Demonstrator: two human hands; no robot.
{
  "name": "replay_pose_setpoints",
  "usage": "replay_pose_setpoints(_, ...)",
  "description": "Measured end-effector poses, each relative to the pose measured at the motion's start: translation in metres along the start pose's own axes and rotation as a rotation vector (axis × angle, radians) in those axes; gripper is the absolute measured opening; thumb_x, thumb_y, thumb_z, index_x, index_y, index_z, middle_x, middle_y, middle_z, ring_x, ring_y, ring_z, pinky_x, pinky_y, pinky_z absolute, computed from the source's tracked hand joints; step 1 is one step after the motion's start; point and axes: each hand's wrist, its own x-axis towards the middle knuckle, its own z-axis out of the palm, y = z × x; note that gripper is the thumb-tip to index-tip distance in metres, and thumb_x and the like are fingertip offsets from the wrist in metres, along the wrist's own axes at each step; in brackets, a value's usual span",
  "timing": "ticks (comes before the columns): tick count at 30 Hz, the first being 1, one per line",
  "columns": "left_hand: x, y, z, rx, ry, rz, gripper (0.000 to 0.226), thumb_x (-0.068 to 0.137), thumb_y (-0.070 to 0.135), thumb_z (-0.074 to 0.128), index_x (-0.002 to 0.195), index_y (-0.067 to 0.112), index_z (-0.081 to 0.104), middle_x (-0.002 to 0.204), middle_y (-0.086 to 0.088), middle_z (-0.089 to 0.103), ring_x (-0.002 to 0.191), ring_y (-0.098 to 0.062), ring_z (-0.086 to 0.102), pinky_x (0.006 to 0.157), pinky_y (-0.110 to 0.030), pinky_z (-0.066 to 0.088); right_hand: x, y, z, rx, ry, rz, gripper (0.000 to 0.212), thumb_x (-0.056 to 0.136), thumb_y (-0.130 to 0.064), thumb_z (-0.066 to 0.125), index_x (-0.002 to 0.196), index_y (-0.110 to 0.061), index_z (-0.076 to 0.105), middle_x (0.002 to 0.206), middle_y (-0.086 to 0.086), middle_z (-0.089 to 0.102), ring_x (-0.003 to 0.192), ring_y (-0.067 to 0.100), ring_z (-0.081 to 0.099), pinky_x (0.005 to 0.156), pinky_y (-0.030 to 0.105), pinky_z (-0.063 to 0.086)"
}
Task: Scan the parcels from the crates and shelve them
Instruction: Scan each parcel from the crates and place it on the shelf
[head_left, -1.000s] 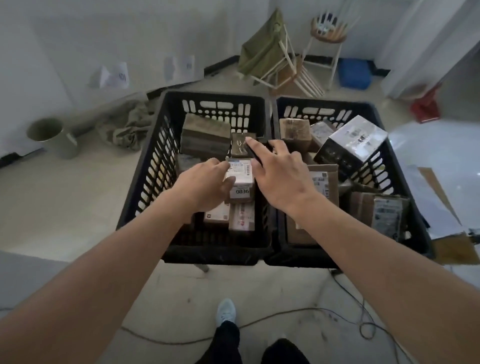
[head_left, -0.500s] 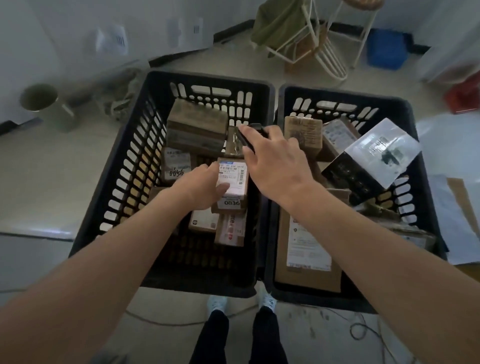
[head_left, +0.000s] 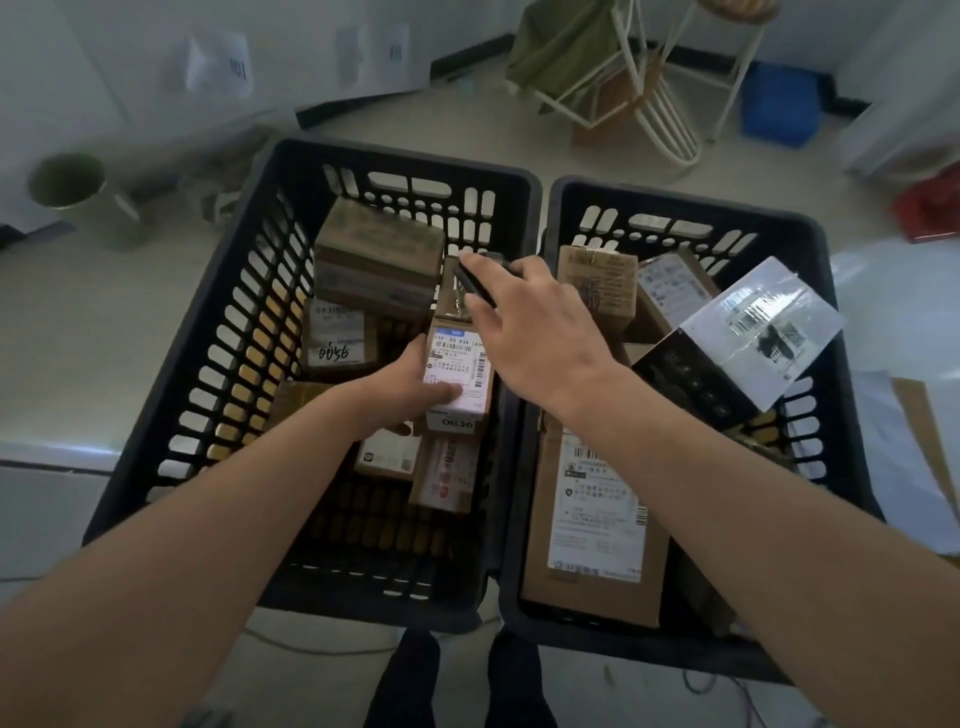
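Note:
Two black slotted crates stand side by side on the floor, the left crate (head_left: 218, 332) and the right crate (head_left: 810, 239), each holding several cardboard parcels. My left hand (head_left: 402, 387) grips a small parcel (head_left: 457, 374) with a white label marked 0836, thumb across the label, inside the left crate. My right hand (head_left: 530, 332) holds a small black scanner (head_left: 475, 280) just above that parcel's far end. A long flat parcel (head_left: 597, 514) lies in the right crate near me, and a black box with a glossy label (head_left: 737, 338) leans on that crate's right side.
A green bucket (head_left: 78, 197) stands on the floor at the left. White stools (head_left: 665, 104) with a green cloth, a blue bin (head_left: 779, 104) and a red object (head_left: 930, 208) sit behind the crates. Cables run on the floor by my feet (head_left: 457, 680).
My view has come closer over the crates. My left hand has closed round the 0836 parcel and raised it a little, while my right hand took the scanner and holds it above the parcel.

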Motion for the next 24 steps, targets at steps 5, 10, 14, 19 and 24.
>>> replay_pose_setpoints(5,-0.006,-0.006,-0.005,-0.152,-0.059,-0.115,0.099,0.097,0.028,0.074,0.161,0.057,0.004,0.134,-0.001,0.066,0.109,-0.027,0.071,0.087,-0.051,0.062,0.001,-0.003,-0.005,0.077,0.004,-0.036,0.054,0.112,-0.045,0.043,0.164,-0.045,0.03,0.14,0.01,0.052,0.117,0.035,0.06,0.099,0.051,0.056)
replay_pose_setpoints(10,-0.002,-0.014,0.0,-0.243,-0.079,-0.123,0.094,0.094,0.036,0.075,0.155,0.068,0.011,0.13,0.002,0.068,0.113,-0.029,0.071,0.102,-0.059,0.054,-0.002,-0.002,-0.005,0.079,0.031,-0.057,0.054,0.112,-0.045,0.044,0.164,-0.045,0.031,0.14,0.01,0.052,0.116,0.033,0.061,0.097,0.049,0.057)
replay_pose_setpoints(14,-0.007,-0.012,-0.003,-0.281,-0.032,-0.03,0.091,0.096,0.033,0.074,0.156,0.065,0.013,0.134,0.006,0.064,0.117,-0.026,0.067,0.105,-0.057,0.052,-0.007,-0.002,-0.001,0.076,0.012,-0.055,0.054,0.112,-0.046,0.043,0.164,-0.045,0.03,0.139,0.01,0.052,0.115,0.034,0.061,0.097,0.05,0.057)
replay_pose_setpoints(19,-0.021,-0.012,-0.018,-0.339,0.01,0.074,0.088,0.09,0.033,0.067,0.157,0.064,0.019,0.138,0.005,0.067,0.114,-0.027,0.072,0.103,-0.057,0.056,-0.011,-0.011,-0.006,0.194,-0.002,-0.039,0.053,0.113,-0.046,0.042,0.164,-0.044,0.03,0.126,0.008,0.051,0.103,0.025,0.063,0.088,0.043,0.061)
replay_pose_setpoints(24,-0.047,-0.01,-0.046,-0.391,0.065,0.147,0.085,0.096,0.018,0.063,0.154,0.066,0.024,0.146,-0.004,0.059,0.118,-0.03,0.07,0.093,-0.048,0.059,-0.012,-0.024,-0.022,0.29,-0.028,-0.036,0.051,0.114,-0.045,0.038,0.164,-0.043,0.031,0.123,0.007,0.051,0.097,0.019,0.059,0.083,0.033,0.053)
